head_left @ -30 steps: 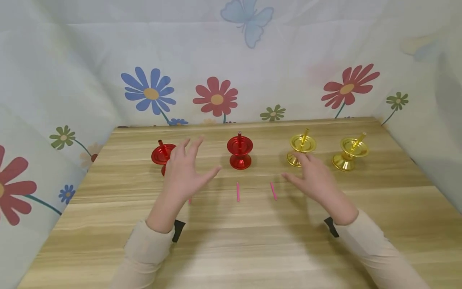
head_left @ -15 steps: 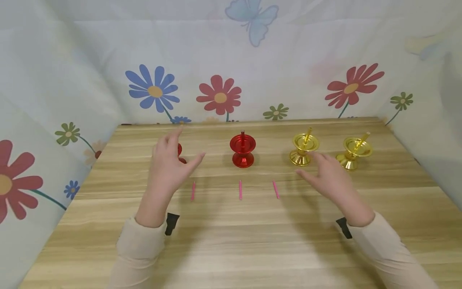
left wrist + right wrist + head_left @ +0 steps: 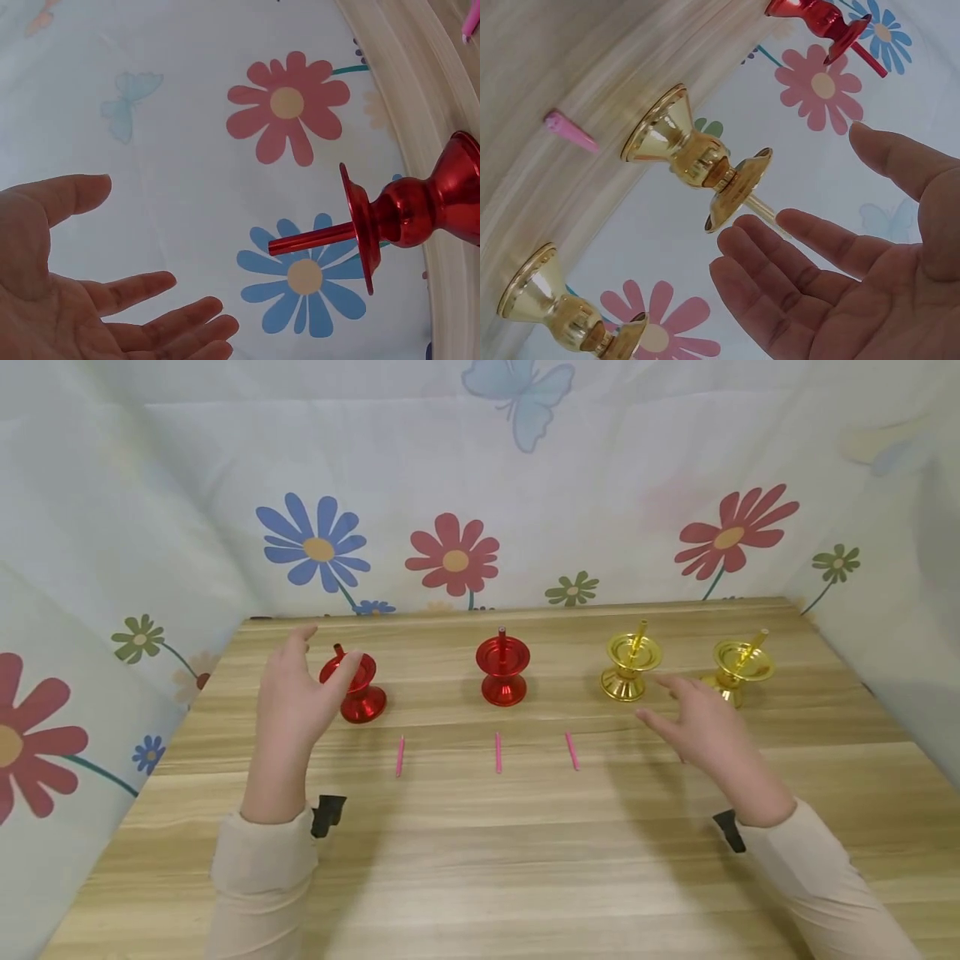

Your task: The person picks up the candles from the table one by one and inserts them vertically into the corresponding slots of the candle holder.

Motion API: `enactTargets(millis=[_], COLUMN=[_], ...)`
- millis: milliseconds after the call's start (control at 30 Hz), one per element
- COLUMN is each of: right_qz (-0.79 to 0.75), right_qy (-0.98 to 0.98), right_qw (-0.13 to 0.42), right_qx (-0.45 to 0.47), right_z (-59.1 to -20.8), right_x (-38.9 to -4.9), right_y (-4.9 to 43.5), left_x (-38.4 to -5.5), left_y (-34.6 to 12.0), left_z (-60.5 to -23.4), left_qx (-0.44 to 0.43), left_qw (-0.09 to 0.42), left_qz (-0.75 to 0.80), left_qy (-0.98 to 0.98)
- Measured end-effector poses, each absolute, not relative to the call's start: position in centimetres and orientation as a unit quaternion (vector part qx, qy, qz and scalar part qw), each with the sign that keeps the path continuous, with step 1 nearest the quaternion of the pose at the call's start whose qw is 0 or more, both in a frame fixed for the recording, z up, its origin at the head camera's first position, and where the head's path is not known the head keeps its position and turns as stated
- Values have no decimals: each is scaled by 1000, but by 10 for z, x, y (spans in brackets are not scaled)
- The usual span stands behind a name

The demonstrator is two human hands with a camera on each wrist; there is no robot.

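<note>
My left hand point(image 3: 296, 706), empty, hovers in front of and left of the left red candle holder point(image 3: 364, 702), thumb and fingers spread. In the left wrist view that holder point(image 3: 409, 214) stands upright on its base, apart from the fingertips. My right hand point(image 3: 708, 727) is held between the two gold candle holders, also with nothing in it. Its fingers overlap the base of the right gold holder point(image 3: 752, 664) in the head view; the left gold holder point(image 3: 623, 683) is just beyond the fingertips. A second red candle holder point(image 3: 503, 685) stands between the hands.
Three thin pink sticks, a left one point(image 3: 401, 756), a middle one point(image 3: 498, 752) and a right one point(image 3: 572, 751), lie apart in front of the holders. The wooden table point(image 3: 480, 860) ends at a flower-printed cloth point(image 3: 615, 468) behind.
My left hand has moved left, uncovering most of the left red candle holder and the left pink stick. My right hand has shifted right, away from the left gold holder.
</note>
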State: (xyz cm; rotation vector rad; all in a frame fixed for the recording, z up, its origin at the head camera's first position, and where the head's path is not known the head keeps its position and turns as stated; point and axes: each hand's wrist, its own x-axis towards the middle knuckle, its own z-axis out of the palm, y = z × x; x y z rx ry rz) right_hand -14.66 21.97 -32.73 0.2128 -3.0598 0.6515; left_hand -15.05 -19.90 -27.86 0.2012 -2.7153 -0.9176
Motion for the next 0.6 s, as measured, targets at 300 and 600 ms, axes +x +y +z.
enactTargets(millis=[300,600], right_qz=[230,217], right_qy=[-971,-974], right_qw=[-36,-54], right_qx=[57,46], right_z=[-331,-337], right_x=[-149,-154], right_y=[224,231], left_x=[-163,-172], left_y=[-223,-239], left_z=[-288,-298], left_qx=[107,134], left_qw=[86,72], left_qz=[-363,-401], left_qy=[-922,-903])
